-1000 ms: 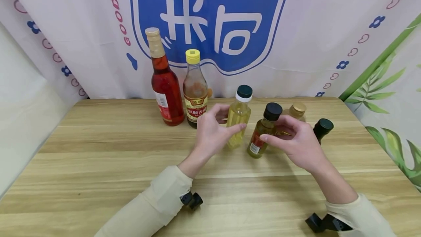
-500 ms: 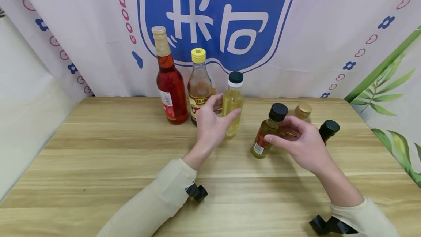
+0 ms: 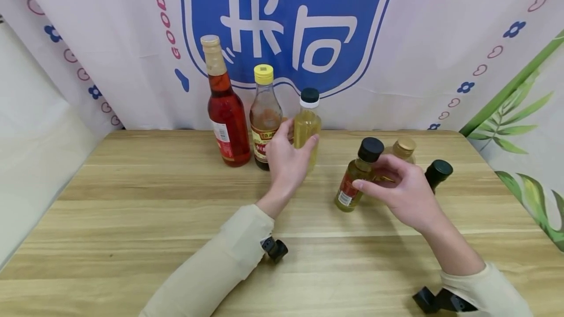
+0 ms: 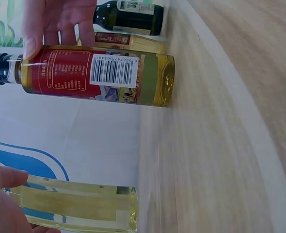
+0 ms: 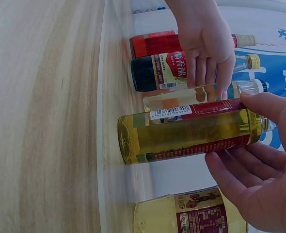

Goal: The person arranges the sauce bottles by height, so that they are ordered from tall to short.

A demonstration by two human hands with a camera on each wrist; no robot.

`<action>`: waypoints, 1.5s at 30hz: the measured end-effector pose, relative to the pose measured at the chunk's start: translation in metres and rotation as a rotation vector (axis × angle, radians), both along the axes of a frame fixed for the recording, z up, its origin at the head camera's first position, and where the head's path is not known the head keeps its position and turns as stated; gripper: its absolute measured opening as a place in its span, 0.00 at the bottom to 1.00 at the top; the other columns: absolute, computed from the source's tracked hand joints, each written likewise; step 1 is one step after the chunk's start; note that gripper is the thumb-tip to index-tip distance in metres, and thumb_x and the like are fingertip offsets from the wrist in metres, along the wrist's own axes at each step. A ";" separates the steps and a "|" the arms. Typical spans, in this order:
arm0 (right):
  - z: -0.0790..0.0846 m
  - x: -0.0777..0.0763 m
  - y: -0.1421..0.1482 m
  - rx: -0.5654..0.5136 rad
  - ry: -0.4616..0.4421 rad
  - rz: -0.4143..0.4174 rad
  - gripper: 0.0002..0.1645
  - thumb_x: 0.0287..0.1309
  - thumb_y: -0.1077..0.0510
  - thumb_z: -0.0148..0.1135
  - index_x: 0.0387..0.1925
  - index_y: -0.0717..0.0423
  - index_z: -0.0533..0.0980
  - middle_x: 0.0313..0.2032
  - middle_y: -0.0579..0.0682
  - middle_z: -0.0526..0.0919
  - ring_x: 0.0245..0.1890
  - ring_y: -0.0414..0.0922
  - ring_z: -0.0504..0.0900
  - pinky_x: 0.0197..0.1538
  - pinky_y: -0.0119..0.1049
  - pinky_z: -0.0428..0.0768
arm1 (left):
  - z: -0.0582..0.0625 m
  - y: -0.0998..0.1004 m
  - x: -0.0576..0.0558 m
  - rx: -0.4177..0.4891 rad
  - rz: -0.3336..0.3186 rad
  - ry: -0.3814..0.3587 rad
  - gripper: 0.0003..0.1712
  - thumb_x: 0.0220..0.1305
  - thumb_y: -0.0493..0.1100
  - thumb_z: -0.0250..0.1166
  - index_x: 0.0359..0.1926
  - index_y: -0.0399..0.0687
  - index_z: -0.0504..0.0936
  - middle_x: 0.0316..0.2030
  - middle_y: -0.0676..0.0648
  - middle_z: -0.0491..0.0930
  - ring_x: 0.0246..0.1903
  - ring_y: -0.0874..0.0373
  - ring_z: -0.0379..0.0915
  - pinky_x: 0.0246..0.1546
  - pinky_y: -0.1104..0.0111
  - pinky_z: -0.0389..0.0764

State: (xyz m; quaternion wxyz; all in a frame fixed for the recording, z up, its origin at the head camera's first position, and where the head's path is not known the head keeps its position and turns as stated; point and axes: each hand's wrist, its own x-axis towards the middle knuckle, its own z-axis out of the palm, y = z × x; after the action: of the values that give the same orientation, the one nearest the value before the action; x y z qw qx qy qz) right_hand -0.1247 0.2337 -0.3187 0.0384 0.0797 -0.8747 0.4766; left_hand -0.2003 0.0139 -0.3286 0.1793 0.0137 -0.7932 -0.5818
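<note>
My left hand (image 3: 288, 160) grips a clear bottle of pale yellow liquid (image 3: 307, 124) with a dark green cap and white collar. It is upright, just right of the yellow-capped vinegar bottle (image 3: 264, 111). My right hand (image 3: 405, 197) holds a small black-capped bottle of golden-green oil (image 3: 350, 185) by its upper part, thumb on one side and fingers on the other. In the right wrist view, the red label and barcode of this oil bottle (image 5: 186, 131) show. The fingers of my left hand are partly hidden behind its bottle in the head view.
A tall bottle of red liquid (image 3: 226, 121) stands left of the vinegar. Behind and beside my right hand are a gold-capped bottle (image 3: 404, 147) and a dark bottle with a green cap (image 3: 438, 172). All stand on a wooden table (image 3: 176, 209) before a printed curtain (image 3: 418, 53).
My left hand has carried the pale yellow bottle back and to the left, toward the vinegar bottle. My right hand and its oil bottle stay in about the same place.
</note>
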 end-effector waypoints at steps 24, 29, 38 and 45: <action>0.000 -0.001 0.001 0.015 0.004 -0.001 0.27 0.65 0.50 0.76 0.60 0.57 0.80 0.55 0.55 0.86 0.50 0.30 0.86 0.53 0.20 0.84 | -0.009 0.009 -0.008 -0.076 0.020 -0.042 0.33 0.69 0.44 0.74 0.71 0.43 0.75 0.64 0.41 0.83 0.64 0.45 0.80 0.67 0.51 0.81; -0.001 -0.001 0.001 0.020 0.000 -0.004 0.27 0.65 0.49 0.76 0.60 0.56 0.80 0.55 0.55 0.86 0.51 0.34 0.87 0.53 0.20 0.84 | -0.011 0.010 -0.008 -0.077 0.033 -0.026 0.33 0.68 0.44 0.75 0.70 0.43 0.76 0.63 0.41 0.84 0.63 0.44 0.81 0.65 0.51 0.82; -0.001 -0.001 0.002 0.029 -0.010 -0.011 0.28 0.65 0.48 0.76 0.60 0.56 0.80 0.56 0.55 0.86 0.56 0.46 0.88 0.53 0.20 0.83 | -0.011 0.011 -0.007 -0.046 0.041 -0.023 0.33 0.69 0.44 0.74 0.71 0.43 0.75 0.63 0.40 0.84 0.62 0.45 0.81 0.65 0.51 0.83; 0.000 -0.001 0.001 0.031 -0.010 -0.008 0.28 0.65 0.48 0.75 0.61 0.56 0.80 0.56 0.55 0.86 0.55 0.42 0.88 0.53 0.20 0.83 | -0.012 0.010 -0.007 -0.043 0.051 -0.007 0.33 0.69 0.44 0.74 0.71 0.42 0.75 0.63 0.41 0.84 0.61 0.45 0.82 0.62 0.51 0.85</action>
State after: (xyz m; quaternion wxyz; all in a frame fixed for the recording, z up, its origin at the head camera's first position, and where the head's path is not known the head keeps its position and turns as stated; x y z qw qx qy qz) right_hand -0.1252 0.2348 -0.3192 0.0349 0.0745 -0.8825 0.4631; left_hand -0.2070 0.0243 -0.3411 0.1915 0.0321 -0.8056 -0.5598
